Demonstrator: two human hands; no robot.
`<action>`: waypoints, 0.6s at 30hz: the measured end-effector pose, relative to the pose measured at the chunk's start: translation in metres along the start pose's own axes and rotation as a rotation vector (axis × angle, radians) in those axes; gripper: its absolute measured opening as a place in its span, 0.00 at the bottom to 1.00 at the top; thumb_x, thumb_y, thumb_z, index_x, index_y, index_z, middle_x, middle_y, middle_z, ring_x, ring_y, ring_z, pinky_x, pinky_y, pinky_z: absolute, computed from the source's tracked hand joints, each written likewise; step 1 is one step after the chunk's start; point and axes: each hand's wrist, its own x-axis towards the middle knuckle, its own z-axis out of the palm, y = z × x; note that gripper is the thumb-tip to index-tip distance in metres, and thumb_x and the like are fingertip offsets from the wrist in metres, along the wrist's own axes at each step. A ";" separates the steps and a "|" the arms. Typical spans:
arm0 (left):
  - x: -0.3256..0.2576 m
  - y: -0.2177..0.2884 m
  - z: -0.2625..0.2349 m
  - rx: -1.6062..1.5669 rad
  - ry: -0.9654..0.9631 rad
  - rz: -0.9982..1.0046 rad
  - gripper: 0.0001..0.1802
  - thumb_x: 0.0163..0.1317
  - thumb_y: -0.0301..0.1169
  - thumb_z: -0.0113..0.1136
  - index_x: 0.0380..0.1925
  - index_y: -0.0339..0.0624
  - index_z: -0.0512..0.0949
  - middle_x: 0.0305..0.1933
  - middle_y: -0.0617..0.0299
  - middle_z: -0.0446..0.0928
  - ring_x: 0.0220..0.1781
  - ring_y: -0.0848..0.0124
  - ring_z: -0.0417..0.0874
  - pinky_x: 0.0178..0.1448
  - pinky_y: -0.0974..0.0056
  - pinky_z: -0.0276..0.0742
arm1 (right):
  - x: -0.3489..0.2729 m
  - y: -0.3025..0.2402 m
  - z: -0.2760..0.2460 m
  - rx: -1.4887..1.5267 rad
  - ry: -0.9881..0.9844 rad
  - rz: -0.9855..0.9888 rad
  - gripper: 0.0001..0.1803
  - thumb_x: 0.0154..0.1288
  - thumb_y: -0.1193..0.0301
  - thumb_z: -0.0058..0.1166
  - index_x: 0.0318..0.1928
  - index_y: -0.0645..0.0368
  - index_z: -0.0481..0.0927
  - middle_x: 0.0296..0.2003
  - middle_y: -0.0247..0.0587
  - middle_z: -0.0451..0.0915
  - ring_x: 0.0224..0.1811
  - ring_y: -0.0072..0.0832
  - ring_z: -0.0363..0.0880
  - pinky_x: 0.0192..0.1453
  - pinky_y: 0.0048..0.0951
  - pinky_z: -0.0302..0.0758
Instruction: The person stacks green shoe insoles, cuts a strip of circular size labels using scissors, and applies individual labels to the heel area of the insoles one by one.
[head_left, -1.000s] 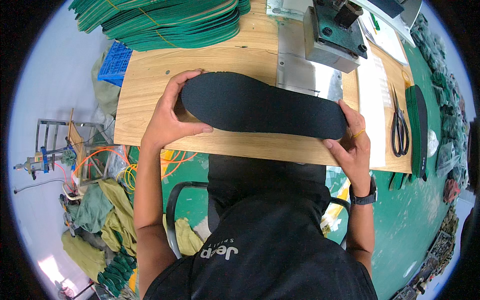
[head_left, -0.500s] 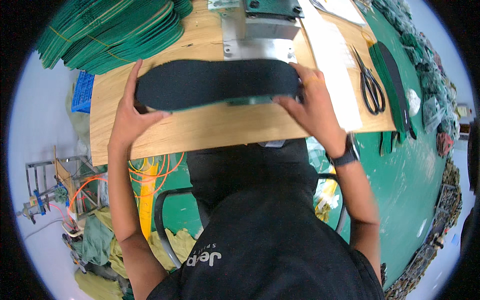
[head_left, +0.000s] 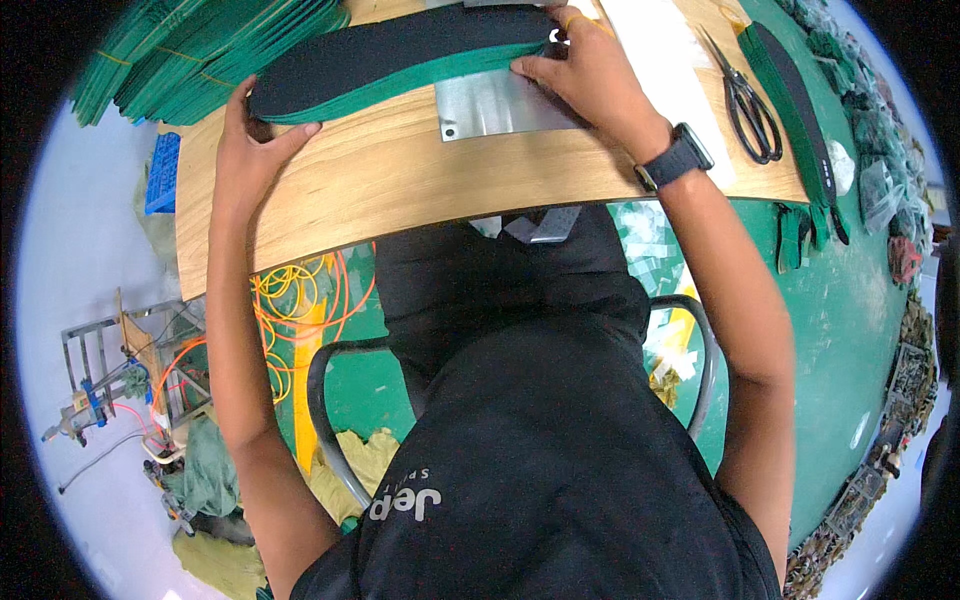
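Insole (head_left: 400, 55), black over green, is stretched across the upper middle of the frame, above the bench (head_left: 400, 190). Its ends are gripped by the left hand (head_left: 250, 150) and right hand (head_left: 590, 75), so it is kept level over the metal plate (head_left: 500, 105).

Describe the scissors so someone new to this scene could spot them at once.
Start at the wooden board under both hands and go to its right end, past the right hand and the white strip. The scissors lie there, closed, black handles toward the person. They are the only metal tool, left of the long green-edged black pad.
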 end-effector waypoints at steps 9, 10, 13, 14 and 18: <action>0.004 -0.010 0.005 -0.108 0.029 0.006 0.53 0.41 0.38 0.78 0.64 0.32 0.57 0.41 0.54 0.74 0.37 0.71 0.73 0.41 0.67 0.72 | 0.005 0.005 0.009 0.322 0.147 -0.142 0.26 0.46 0.77 0.62 0.49 0.67 0.74 0.39 0.61 0.80 0.43 0.54 0.78 0.47 0.41 0.75; 0.004 -0.010 0.004 -0.110 0.020 -0.002 0.54 0.41 0.38 0.78 0.64 0.32 0.57 0.42 0.54 0.74 0.38 0.71 0.73 0.42 0.67 0.72 | 0.004 0.006 0.010 0.255 0.171 -0.162 0.26 0.46 0.77 0.62 0.49 0.67 0.74 0.39 0.61 0.80 0.42 0.54 0.77 0.48 0.41 0.74; 0.000 -0.006 0.000 -0.087 0.002 -0.026 0.54 0.41 0.37 0.78 0.65 0.32 0.56 0.45 0.52 0.74 0.41 0.70 0.74 0.45 0.67 0.73 | 0.002 0.005 0.011 0.116 0.186 -0.159 0.25 0.46 0.75 0.61 0.49 0.68 0.74 0.39 0.61 0.79 0.42 0.54 0.75 0.49 0.43 0.73; -0.002 -0.002 -0.002 -0.061 -0.001 -0.032 0.53 0.42 0.36 0.77 0.65 0.32 0.55 0.47 0.51 0.74 0.43 0.69 0.74 0.47 0.66 0.73 | 0.000 0.002 0.009 0.111 0.156 -0.115 0.25 0.47 0.74 0.61 0.49 0.67 0.74 0.38 0.61 0.79 0.41 0.54 0.75 0.49 0.43 0.73; -0.020 0.016 -0.006 -0.198 0.185 -0.048 0.45 0.48 0.33 0.73 0.63 0.31 0.60 0.54 0.50 0.74 0.53 0.66 0.75 0.54 0.65 0.72 | -0.022 0.011 -0.003 -0.018 0.318 -0.053 0.22 0.50 0.71 0.57 0.48 0.68 0.75 0.37 0.60 0.78 0.41 0.53 0.73 0.49 0.43 0.72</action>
